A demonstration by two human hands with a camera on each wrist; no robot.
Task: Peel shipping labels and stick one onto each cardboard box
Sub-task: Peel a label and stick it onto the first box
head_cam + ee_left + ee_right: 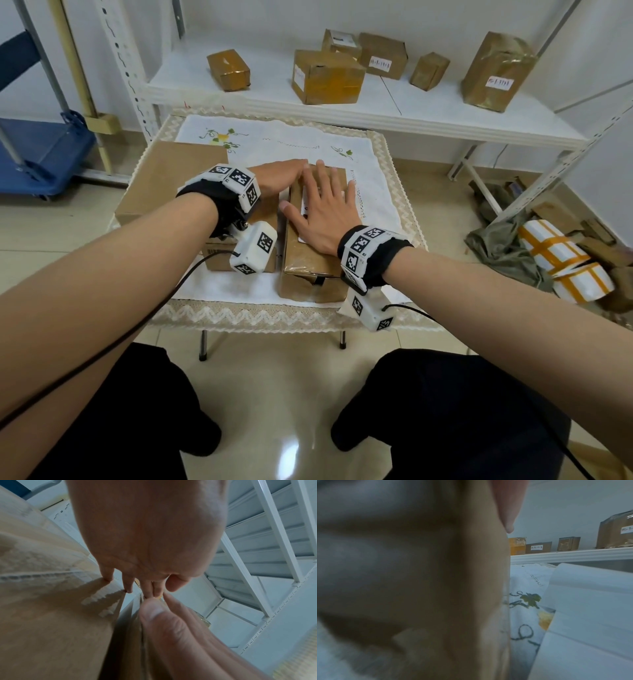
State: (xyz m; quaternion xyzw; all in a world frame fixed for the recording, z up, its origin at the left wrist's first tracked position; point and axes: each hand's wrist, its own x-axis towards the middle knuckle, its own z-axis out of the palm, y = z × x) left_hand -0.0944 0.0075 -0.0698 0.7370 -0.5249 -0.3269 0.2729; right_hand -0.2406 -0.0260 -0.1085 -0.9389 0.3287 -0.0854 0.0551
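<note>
Two cardboard boxes stand side by side on the small cloth-covered table (383, 150). The larger plain box (171, 181) is on the left, the smaller taped box (308, 270) on the right. A white label (304, 213) lies on top of the smaller box. My right hand (325, 202) lies flat on the label, fingers spread, and hides most of it. My left hand (287, 173) reaches across the larger box, its straight fingers touching the smaller box's far left edge. In the left wrist view the left fingertips (128, 590) touch a box edge beside my right thumb (159, 616).
A white sheet (590, 615) curls up on the cloth right of the smaller box. The white shelf (411, 113) behind holds several brown boxes, some labelled. A blue cart (44, 154) stands at the left. Bags and an orange-taped white parcel (561, 260) lie on the floor at the right.
</note>
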